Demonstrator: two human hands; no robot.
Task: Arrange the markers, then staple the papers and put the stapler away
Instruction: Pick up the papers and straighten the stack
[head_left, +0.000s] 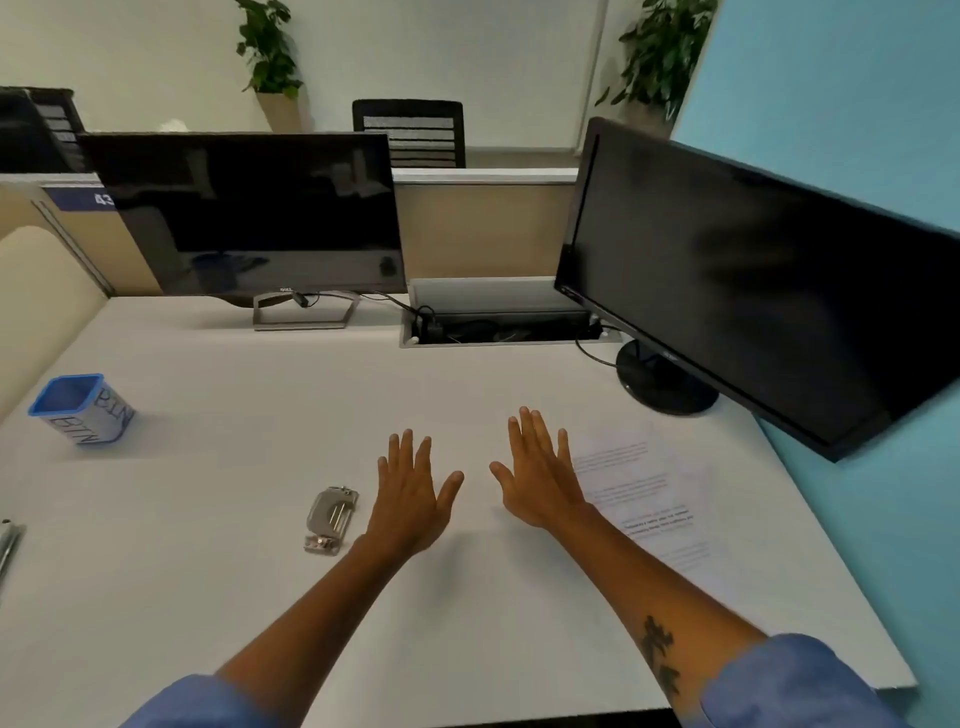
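Both hands lie flat, fingers straight and spread, holding nothing: the left hand (410, 493) just right of the metal stapler (331, 519), the right hand (540, 478) farther right, touching the thin, loose papers (649, 499). A careless sweep could scatter them. The blue-rimmed square bin (83, 410) stands well left, beyond the stapler; markers barely show.

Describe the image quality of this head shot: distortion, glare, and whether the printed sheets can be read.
Head view: wide-angle bending makes the right monitor loom and tilt; the left monitor carries dim reflections on its dark screen; the papers wash out against the white desk, their print too faint to read; soft shadows lie under both open hands, left hand and right hand; the stapler looks slightly soft.
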